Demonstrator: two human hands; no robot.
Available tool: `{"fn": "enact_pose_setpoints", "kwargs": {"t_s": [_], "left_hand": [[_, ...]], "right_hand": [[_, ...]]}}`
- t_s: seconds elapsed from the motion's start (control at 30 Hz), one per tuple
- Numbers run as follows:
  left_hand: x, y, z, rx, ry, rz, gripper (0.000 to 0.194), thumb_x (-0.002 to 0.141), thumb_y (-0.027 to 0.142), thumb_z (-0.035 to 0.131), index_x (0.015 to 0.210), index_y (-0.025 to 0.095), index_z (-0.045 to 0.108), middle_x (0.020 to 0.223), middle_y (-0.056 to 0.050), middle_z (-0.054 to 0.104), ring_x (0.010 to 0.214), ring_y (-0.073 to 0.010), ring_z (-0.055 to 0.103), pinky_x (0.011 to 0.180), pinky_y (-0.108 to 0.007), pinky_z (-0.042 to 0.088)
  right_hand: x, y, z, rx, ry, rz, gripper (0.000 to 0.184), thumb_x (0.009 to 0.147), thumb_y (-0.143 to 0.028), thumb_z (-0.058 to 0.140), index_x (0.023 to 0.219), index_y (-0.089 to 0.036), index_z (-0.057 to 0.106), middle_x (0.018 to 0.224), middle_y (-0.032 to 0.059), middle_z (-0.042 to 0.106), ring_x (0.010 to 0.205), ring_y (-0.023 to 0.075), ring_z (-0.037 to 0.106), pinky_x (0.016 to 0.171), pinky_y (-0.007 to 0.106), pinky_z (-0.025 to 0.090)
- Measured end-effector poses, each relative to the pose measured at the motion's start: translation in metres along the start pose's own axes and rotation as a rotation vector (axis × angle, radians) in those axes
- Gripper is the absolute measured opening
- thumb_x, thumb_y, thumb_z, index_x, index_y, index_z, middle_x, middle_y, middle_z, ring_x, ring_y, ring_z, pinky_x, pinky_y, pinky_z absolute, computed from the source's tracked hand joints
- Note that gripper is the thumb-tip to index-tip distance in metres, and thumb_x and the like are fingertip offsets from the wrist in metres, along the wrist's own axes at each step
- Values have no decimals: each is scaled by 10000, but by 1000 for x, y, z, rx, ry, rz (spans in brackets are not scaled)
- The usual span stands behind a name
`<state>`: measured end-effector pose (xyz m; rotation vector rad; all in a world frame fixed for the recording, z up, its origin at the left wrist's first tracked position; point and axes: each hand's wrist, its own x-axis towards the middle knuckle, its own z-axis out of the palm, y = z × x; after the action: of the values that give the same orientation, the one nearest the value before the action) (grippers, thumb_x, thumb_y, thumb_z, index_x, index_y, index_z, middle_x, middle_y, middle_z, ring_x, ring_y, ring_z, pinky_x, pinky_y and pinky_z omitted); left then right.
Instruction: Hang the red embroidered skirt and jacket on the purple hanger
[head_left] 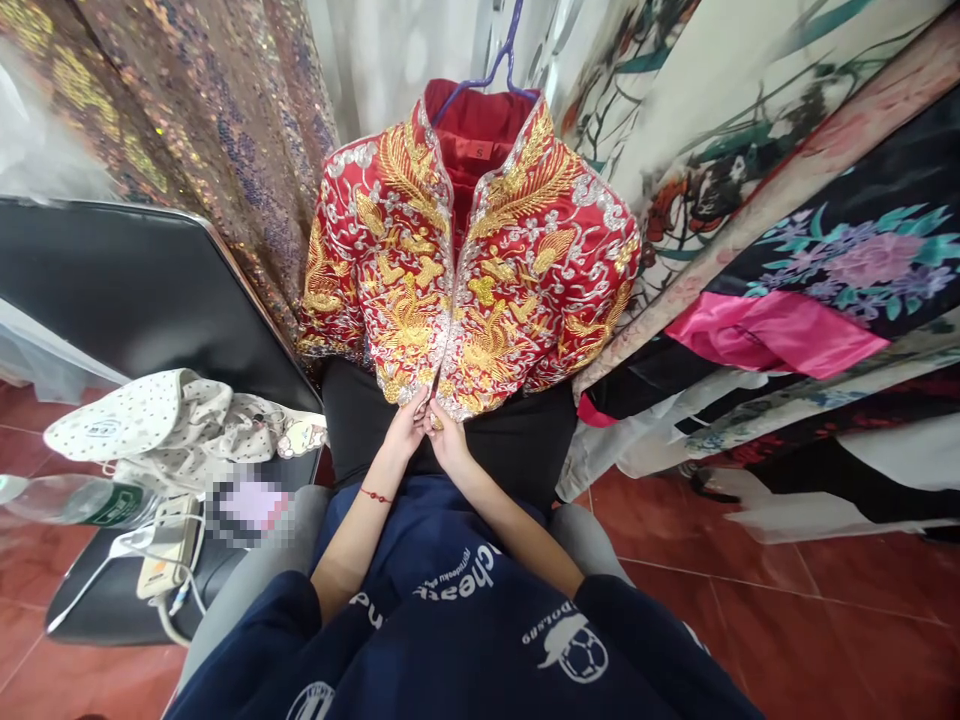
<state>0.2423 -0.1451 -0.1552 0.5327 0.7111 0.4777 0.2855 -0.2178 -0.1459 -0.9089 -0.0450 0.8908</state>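
A red jacket (pixel 517 270) with heavy gold and silver embroidery hangs in front of me on a purple hanger (pixel 496 62). Its front is partly open at the collar, showing red lining. My left hand (pixel 407 428) and my right hand (pixel 448 436) meet at the bottom of the jacket's front opening. Both are pinched on the hem edges there, fingers pressed together. A red string circles my left wrist. My dark blue sleeves and top fill the bottom of the view.
A black chair (pixel 142 290) at left holds a white dotted cap (pixel 120 415), a plastic bottle (pixel 71 500) and a cabled device (pixel 161 560). Sequined fabric (pixel 217 110) hangs behind it. Floral garments (pixel 847 250) hang at right. Red floor tiles (pixel 787 620) lie below.
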Motion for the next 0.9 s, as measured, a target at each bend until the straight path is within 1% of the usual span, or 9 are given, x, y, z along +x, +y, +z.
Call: {"fn": "enact_pose_setpoints", "kwargs": {"t_s": [0.13,0.27,0.37,0.43,0.53,0.6,0.67,0.8,0.9], "left_hand": [[-1,-1,1,15,41,30,518,591,406,946,579,173,483,457,80,470,376,-50,441,369,-210,332],[-3,-1,4,18,85,83,500,536,376,969,616,161,526,499,68,521,420,-64,497,380,-208,352],[-6,-1,6,29,87,120,489,542,369,966,610,160,529,499,67,517,423,-65,494,390,-213,358],[-9,-2,8,40,78,150,457,552,351,961,627,154,556,514,61,537,438,-69,506,415,-218,384],[-12,-4,10,49,78,198,387,569,276,956,741,137,639,617,38,632,514,-66,561,482,-199,421],[-12,-7,11,43,81,206,377,576,225,952,802,138,662,669,37,660,552,-52,575,502,-174,412],[-10,-8,11,27,66,172,356,593,206,943,784,138,651,644,44,633,539,-40,553,487,-161,385],[-6,-8,12,-22,-18,15,312,688,230,889,670,132,593,565,40,535,466,-31,477,413,-162,318],[-5,-8,14,-82,-35,-30,278,733,232,854,691,139,596,602,33,552,475,-26,474,405,-156,323]], "right_hand": [[1,1,-2,-1,8,5,307,645,-341,835,746,-214,575,633,-66,547,509,67,423,475,244,309],[2,2,-2,-5,25,1,307,639,-339,836,770,-212,589,641,-59,569,510,68,435,469,239,317],[2,1,-1,-11,33,-14,314,629,-345,843,771,-211,597,643,-53,580,513,70,443,467,237,332],[3,-2,-2,-17,40,-34,315,624,-352,846,767,-211,603,640,-46,585,521,75,453,466,237,341],[5,-7,-5,-31,66,-73,293,643,-351,834,742,-213,596,618,-45,572,528,79,458,468,239,346],[7,-11,-7,-41,81,-94,277,664,-347,819,719,-215,581,602,-49,558,524,77,454,474,240,352],[8,-13,-10,-49,85,-106,270,672,-344,810,709,-215,575,597,-52,555,524,77,457,482,240,362],[11,-16,-12,-55,81,-116,289,625,-320,831,775,-217,607,666,-44,620,585,94,539,503,232,398],[12,-18,-12,-71,73,-106,320,600,-306,844,798,-216,610,717,-30,666,621,106,584,511,228,420]]}}
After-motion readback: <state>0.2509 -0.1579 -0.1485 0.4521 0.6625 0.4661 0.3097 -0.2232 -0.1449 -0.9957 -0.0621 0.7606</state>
